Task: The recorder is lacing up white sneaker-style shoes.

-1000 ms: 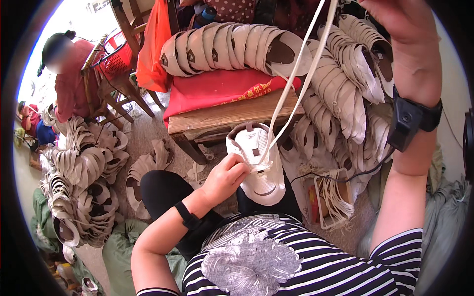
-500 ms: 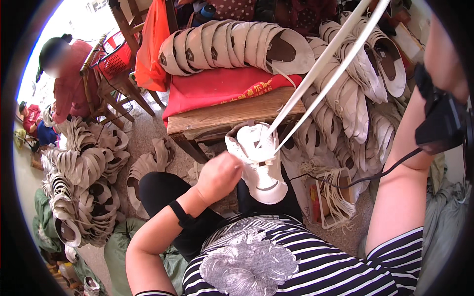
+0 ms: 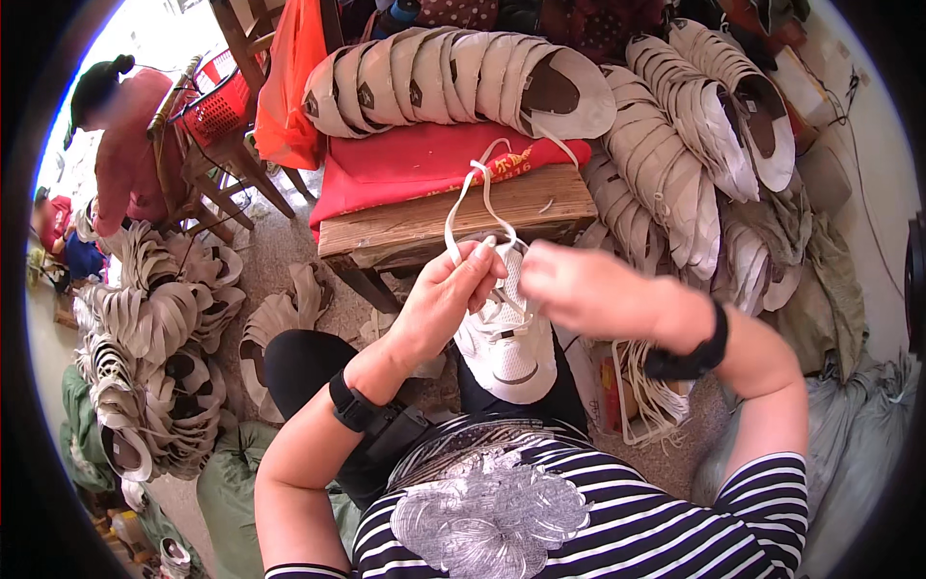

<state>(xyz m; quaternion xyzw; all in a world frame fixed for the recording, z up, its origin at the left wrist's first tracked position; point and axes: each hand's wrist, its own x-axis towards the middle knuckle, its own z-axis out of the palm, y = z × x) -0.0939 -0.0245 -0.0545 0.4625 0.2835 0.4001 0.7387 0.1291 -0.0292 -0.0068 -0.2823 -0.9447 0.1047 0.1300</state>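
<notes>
Left hand [image 3: 446,297] pinching white lace [image 3: 450,227], right hand [image 3: 579,291] blurred beside shoe [image 3: 508,362]

At the frame's centre, the left hand [image 3: 439,301] pinched a white lace [image 3: 449,232] above a white shoe [image 3: 513,359], the right hand [image 3: 584,289] blurred close by. At upper centre, nested uppers [image 3: 439,82] lay on red cloth [image 3: 386,181] over a wooden surface [image 3: 386,232].

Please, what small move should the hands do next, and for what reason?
Perhaps the right hand should draw the white lace straight: the lace curls slack above the left hand, which pinches it over the pale shoe upper, and the right hand is close by, though too blurred to show its grip.
</notes>
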